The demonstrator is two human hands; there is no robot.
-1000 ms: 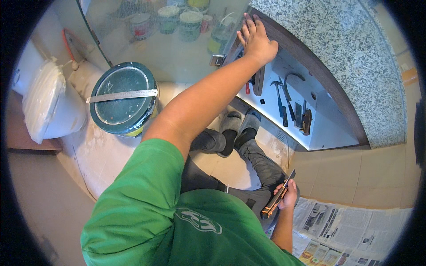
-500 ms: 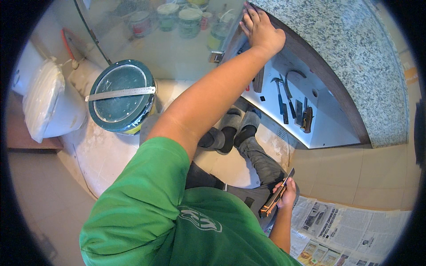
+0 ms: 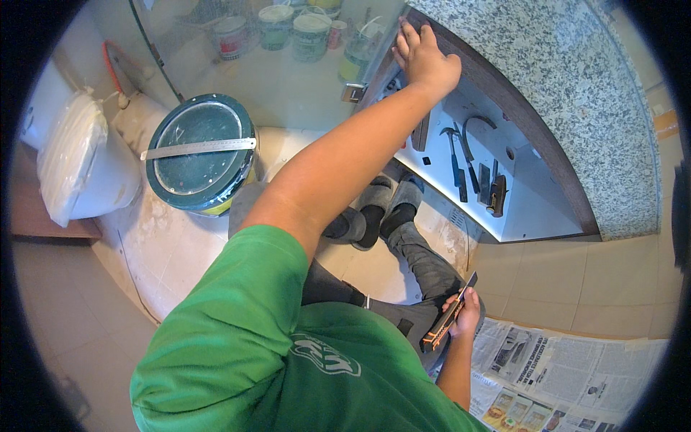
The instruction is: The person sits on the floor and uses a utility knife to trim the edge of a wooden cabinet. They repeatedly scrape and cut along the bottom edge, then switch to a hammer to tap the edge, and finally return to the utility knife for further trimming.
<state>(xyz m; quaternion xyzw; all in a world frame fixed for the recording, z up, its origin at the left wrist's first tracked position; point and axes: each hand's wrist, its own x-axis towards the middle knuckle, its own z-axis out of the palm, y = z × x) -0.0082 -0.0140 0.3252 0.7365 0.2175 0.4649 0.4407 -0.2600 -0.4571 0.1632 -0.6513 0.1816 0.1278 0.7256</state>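
My left hand (image 3: 423, 59) reaches up to the far corner of a curved cabinet (image 3: 507, 93). Its fingers are stretched out and rest against the dark wooden edge beneath the countertop, with the thumb apart. In my right hand (image 3: 468, 315), held low over my lap, is a black and orange utility knife (image 3: 444, 325) with its dark blade out, pointing up and away from me. On the cabinet's white floor lie a claw hammer (image 3: 455, 162), a hook-shaped tool (image 3: 469, 155) with a dark handle, and several small dark tools, among them a brown and black one (image 3: 497, 196).
A speckled stone countertop (image 3: 554, 79) covers the cabinet. To the left stand a green-lidded bucket (image 3: 191, 173) with a steel ruler (image 3: 198, 147) across it and a plastic-covered white bucket (image 3: 108, 173). Glass (image 3: 288, 93) shows paint tubs behind it. Newspaper (image 3: 576, 367) covers floor at right.
My left fingers have shifted slightly along the cabinet edge and look a little more spread. The utility knife stays in my right hand, nearly still. The view has tilted slightly.
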